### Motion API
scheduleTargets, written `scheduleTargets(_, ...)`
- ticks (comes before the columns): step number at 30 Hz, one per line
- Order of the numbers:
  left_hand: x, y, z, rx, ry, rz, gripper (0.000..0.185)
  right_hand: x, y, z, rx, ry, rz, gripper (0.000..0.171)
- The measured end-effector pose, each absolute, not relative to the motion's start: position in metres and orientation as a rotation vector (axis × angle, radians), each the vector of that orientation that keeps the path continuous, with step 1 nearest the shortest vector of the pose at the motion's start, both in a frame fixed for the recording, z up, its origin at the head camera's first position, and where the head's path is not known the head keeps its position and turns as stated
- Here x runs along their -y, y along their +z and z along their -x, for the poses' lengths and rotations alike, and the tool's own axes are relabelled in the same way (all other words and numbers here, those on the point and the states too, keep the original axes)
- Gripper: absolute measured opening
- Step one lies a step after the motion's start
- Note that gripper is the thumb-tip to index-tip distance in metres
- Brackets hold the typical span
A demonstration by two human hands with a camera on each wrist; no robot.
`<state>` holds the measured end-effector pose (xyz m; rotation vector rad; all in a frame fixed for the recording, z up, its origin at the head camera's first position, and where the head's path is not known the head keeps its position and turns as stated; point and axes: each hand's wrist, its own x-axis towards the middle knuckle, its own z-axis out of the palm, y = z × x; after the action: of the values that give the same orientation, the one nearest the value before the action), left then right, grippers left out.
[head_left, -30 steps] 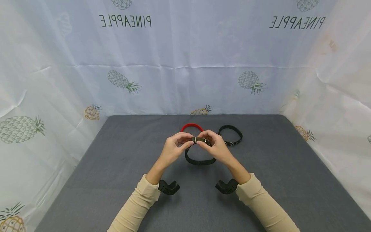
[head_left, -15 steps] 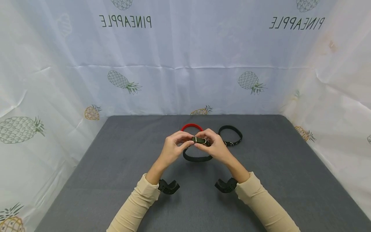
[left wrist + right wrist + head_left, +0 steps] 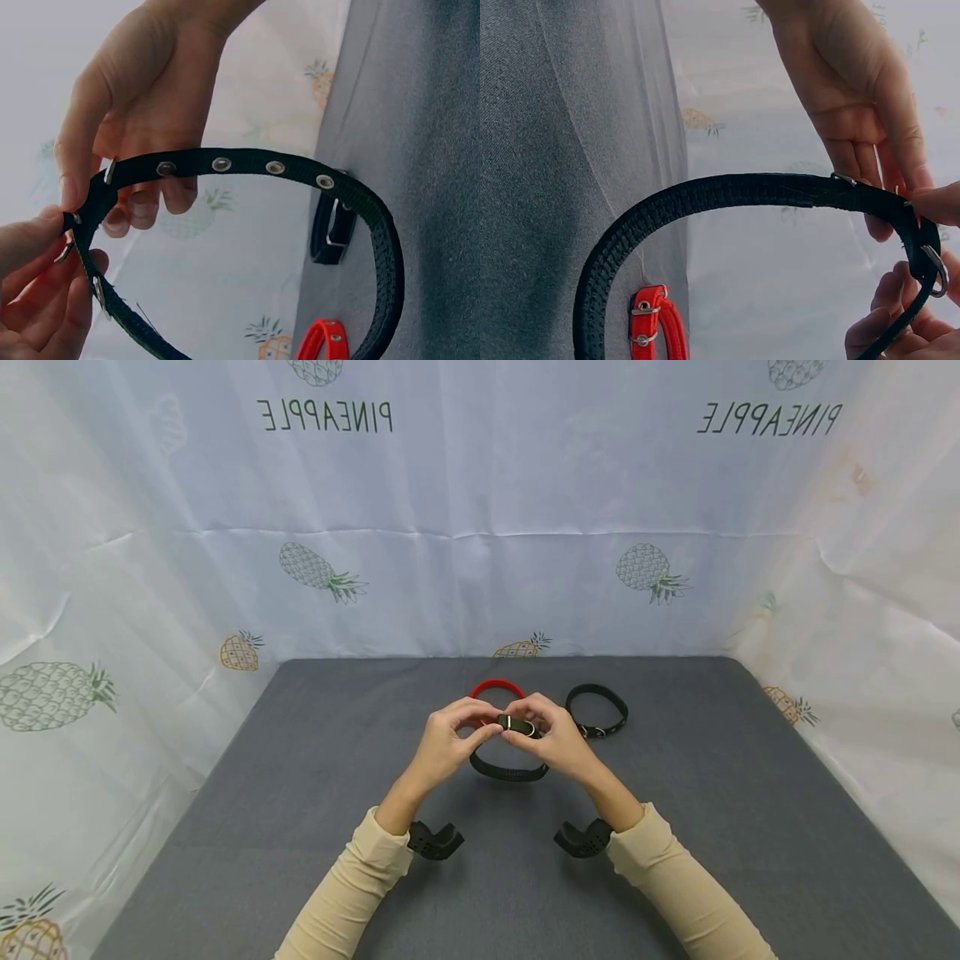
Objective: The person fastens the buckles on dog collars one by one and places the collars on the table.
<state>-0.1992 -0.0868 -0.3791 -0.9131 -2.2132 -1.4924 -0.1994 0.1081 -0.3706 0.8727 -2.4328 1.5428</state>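
Observation:
A black dog collar [image 3: 510, 774] hangs as a loop below both hands, held over the table. My left hand [image 3: 441, 747] pinches its strap at the buckle end between thumb and fingers. From the other side, my right hand [image 3: 561, 742] grips the same part, next to the D-ring [image 3: 934, 271]. Metal eyelets [image 3: 221, 163] line the strap in the left wrist view. A braided stretch of the collar [image 3: 596, 300] shows in the right wrist view. Fingertips partly hide the buckle.
A red collar [image 3: 498, 682] lies behind the hands on the grey table [image 3: 315, 777]. Right of it lies another black collar [image 3: 624, 708] with metal fittings. Black wrist cameras [image 3: 437, 842] sit under both wrists. A pineapple-print curtain [image 3: 480, 593] encloses the back and sides.
The right hand has shifted slightly left and up, bringing the fingertips of both hands closer together. The hanging loop of the collar has swung a little to the left.

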Motion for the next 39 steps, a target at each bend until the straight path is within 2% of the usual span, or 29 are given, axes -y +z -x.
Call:
scheduleTargets(28,0.098,-0.380,0.202,2.156,-1.639,0.915,0.019,-0.111,-0.373,0.203,2.384,1.742,-0.884,0.022)
scheduleTargets(39,0.107,-0.375,0.202,2.058,-1.760,0.790,0.022,-0.119,-0.376,0.202,2.406,1.757,-0.789,0.021)
